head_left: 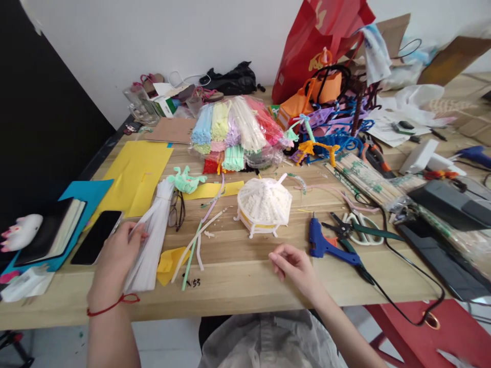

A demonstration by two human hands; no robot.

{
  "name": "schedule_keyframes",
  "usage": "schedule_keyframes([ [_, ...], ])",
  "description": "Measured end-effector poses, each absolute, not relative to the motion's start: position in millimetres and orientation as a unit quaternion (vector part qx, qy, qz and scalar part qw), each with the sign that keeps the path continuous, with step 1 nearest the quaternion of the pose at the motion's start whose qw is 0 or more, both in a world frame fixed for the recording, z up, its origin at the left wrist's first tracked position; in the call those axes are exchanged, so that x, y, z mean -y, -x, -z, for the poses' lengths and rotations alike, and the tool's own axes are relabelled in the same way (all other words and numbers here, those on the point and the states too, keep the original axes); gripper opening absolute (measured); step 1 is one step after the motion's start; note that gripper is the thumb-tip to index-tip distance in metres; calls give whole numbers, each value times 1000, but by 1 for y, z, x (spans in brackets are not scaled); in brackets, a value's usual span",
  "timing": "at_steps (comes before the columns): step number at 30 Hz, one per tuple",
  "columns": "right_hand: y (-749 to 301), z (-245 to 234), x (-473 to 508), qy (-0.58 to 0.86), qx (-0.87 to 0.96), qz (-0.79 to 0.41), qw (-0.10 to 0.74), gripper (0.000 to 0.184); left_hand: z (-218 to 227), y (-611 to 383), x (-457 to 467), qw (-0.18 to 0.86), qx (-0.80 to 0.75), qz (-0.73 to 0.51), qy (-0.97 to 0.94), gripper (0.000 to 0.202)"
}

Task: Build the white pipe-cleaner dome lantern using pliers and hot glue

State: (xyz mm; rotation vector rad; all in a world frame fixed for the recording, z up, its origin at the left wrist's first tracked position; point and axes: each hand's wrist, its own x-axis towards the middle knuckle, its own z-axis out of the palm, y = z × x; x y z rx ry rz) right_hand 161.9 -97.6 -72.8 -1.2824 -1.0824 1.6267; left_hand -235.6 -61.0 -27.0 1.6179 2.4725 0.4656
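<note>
My left hand (121, 250) is closed at the side of a bundle of white pipe cleaners (148, 255), pinching a white strand that bows out from it. My right hand (293, 268) hovers near the table's front, fingers curled together, with nothing visible in them. Beyond it stands a small white pavilion-like model (264, 207) with a ribbed, pointed roof, a yellow band and little curled feet. Loose green (191, 260) and white pipe cleaners (199, 245) lie between the bundle and the model. A folded yellow piece (171, 265) rests beside the bundle.
A blue glue gun (330, 245), pliers (341, 227) and white scissors (366, 232) lie at right, with a black cable. Bagged coloured pipe cleaners (233, 130) sit behind the model. Eyeglasses (176, 210), a phone (97, 237) and a notebook (49, 232) are at left.
</note>
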Motion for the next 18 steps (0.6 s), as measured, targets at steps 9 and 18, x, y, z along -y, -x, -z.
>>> schedule_keyframes([
  [9, -160, 83, 100, 484, 453, -640, 388, 38, 29, 237, 54, 139, -855, -127, -483, 20],
  [18, -149, 81, 97, 513, 605, -508, 337, 20, 21, 246, 45, 269, -823, -196, -460, 28],
])
